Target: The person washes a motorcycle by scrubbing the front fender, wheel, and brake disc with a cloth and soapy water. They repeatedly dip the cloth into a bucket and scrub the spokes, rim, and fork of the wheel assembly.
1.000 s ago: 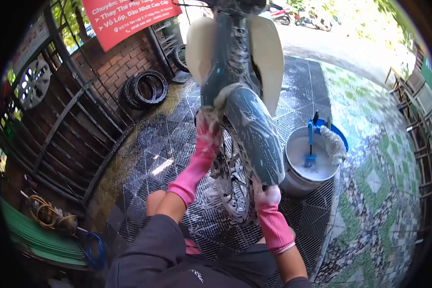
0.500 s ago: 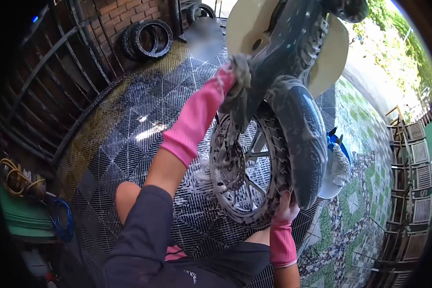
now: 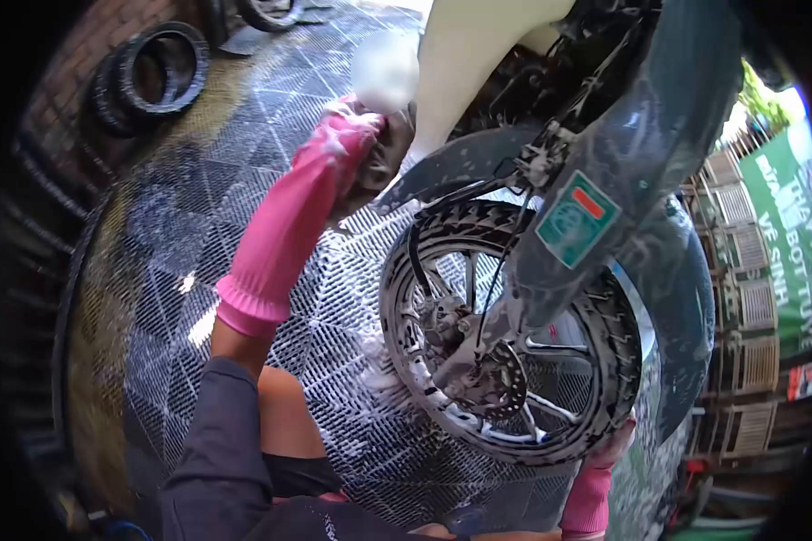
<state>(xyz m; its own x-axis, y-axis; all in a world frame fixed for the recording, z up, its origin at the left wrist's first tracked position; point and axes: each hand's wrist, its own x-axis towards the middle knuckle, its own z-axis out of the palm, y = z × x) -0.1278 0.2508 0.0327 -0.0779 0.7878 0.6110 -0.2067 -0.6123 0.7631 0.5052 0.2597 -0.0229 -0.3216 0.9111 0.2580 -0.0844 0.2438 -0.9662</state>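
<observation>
A soapy motorbike stands in front of me, its front wheel (image 3: 505, 334) with spokes and brake disc at centre. My left hand (image 3: 356, 135), in a long pink rubber glove, is raised and grips a grey wash cloth (image 3: 383, 158) pressed against the dark fender (image 3: 451, 162) below the cream leg shield (image 3: 478, 45). My right hand (image 3: 609, 446), also pink-gloved, rests on the lower right rim of the tyre, mostly hidden behind it. A green sticker (image 3: 576, 219) sits on the fork cover.
The floor is wet black grid matting (image 3: 271, 225) with foam patches. Old tyres (image 3: 149, 77) lean by the brick wall at upper left. Stacked crates (image 3: 749, 307) and a green banner (image 3: 789, 225) stand on the right. My bent knee (image 3: 284, 424) is below the wheel.
My view has swung lower and to the wheel's side. My left hand with the cloth moved up along the fender. The bucket has gone out of sight behind the bike.
</observation>
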